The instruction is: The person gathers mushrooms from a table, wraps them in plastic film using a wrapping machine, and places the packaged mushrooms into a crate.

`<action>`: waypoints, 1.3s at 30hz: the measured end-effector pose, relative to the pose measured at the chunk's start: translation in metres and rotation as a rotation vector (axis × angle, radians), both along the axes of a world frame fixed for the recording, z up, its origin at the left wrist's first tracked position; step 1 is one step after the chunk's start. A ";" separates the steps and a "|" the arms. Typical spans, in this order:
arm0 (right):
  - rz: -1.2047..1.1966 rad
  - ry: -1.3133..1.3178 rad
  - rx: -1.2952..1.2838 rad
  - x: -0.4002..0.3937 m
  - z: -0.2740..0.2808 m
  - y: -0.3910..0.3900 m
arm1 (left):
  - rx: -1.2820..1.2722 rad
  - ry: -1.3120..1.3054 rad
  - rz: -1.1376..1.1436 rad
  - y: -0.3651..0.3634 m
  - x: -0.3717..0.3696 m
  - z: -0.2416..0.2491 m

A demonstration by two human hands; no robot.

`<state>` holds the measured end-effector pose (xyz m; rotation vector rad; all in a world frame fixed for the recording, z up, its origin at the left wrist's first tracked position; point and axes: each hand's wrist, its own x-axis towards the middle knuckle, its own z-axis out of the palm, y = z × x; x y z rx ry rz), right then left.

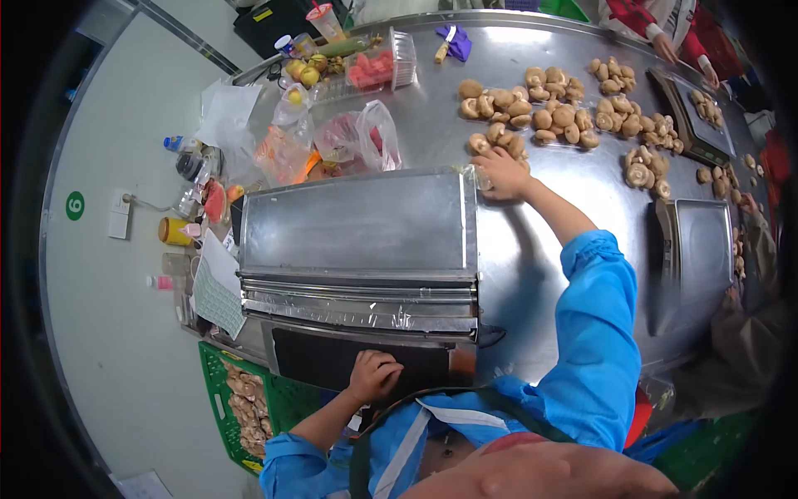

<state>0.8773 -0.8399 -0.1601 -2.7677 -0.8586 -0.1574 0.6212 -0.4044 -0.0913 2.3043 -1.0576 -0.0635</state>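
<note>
My right hand (502, 175) reaches out over the steel table, its fingers closed on the near side of a small pack of brown mushrooms (497, 137). Part of that pack is hidden beneath the fingers. Closer to my body, my left hand (374, 376) rests with curled fingers on the black pad (316, 358) of a film-wrapping machine (357, 224); nothing shows in it. The machine has a flat metal plate, rollers and scraps of clear film along its front bar.
More mushroom piles (565, 123) lie beyond my right hand. Two scales (702, 241) stand at right, near other people's hands (665, 48). Plastic bags (357, 137), fruit and bottles crowd the left. A green crate (218, 399) holding brown produce sits below the table's left edge.
</note>
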 end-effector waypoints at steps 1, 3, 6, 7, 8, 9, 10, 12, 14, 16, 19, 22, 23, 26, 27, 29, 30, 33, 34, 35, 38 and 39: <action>0.040 0.008 0.013 -0.017 0.004 -0.010 | 0.000 -0.001 0.001 0.000 0.000 0.001; 0.080 0.047 0.020 -0.074 0.008 -0.033 | -0.004 -0.016 0.009 -0.001 -0.002 0.000; 0.123 0.073 0.041 -0.156 0.014 -0.041 | 0.004 -0.040 0.016 -0.003 -0.004 -0.003; 0.149 0.094 0.044 -0.182 0.017 -0.042 | 0.013 -0.066 -0.011 -0.005 -0.005 0.001; 0.173 0.116 0.048 -0.209 0.019 -0.043 | -0.009 -0.080 -0.074 -0.012 -0.006 0.004; 0.178 0.135 0.050 -0.235 0.021 -0.044 | -0.064 -0.014 -0.213 -0.025 -0.008 0.003; 0.207 0.149 0.056 -0.258 0.018 -0.047 | -0.117 0.054 -0.354 -0.044 -0.012 0.003; 0.242 0.179 0.036 -0.298 0.026 -0.046 | -0.280 0.090 -0.508 -0.101 -0.027 0.009; 0.211 0.182 0.010 -0.328 0.038 -0.042 | -0.334 0.259 -0.524 -0.165 -0.034 0.015; 0.190 0.170 -0.019 -0.350 0.050 -0.038 | -0.369 0.392 -0.355 -0.235 -0.028 0.005; -0.467 0.018 0.117 -0.380 0.079 -0.028 | -0.107 0.320 -0.053 -0.339 0.010 -0.018; -1.213 -0.274 0.493 -0.423 0.035 -0.028 | 0.277 0.249 0.217 -0.384 0.053 -0.054; -1.345 -0.304 0.578 -0.439 0.020 -0.026 | 0.425 0.378 0.237 -0.386 0.065 -0.056; -1.612 -0.185 1.056 -0.465 -0.021 -0.003 | 0.520 0.284 0.170 -0.378 0.077 -0.104; -1.610 -0.142 1.124 -0.470 -0.033 0.003 | 0.426 0.279 0.103 -0.374 0.079 -0.111; -1.627 -0.156 1.238 -0.468 -0.046 0.014 | 0.364 0.200 0.036 -0.371 0.069 -0.100; -1.634 -0.155 1.245 -0.464 -0.048 0.017 | 0.368 0.196 0.029 -0.371 0.058 -0.085; -1.650 -0.239 1.125 -0.453 -0.046 0.016 | 0.224 0.101 0.012 -0.379 0.053 -0.066; -1.647 -0.286 0.996 -0.450 -0.049 0.014 | 0.237 0.071 -0.151 -0.383 0.060 -0.070; -1.633 -0.314 0.986 -0.447 -0.043 0.014 | 0.253 0.045 -0.315 -0.385 0.067 -0.079; -1.642 -0.314 1.068 -0.449 -0.021 0.020 | 0.203 0.167 -0.207 -0.389 0.080 -0.095; -1.647 -0.313 1.067 -0.453 -0.019 0.022 | 0.205 0.170 -0.211 -0.390 0.076 -0.100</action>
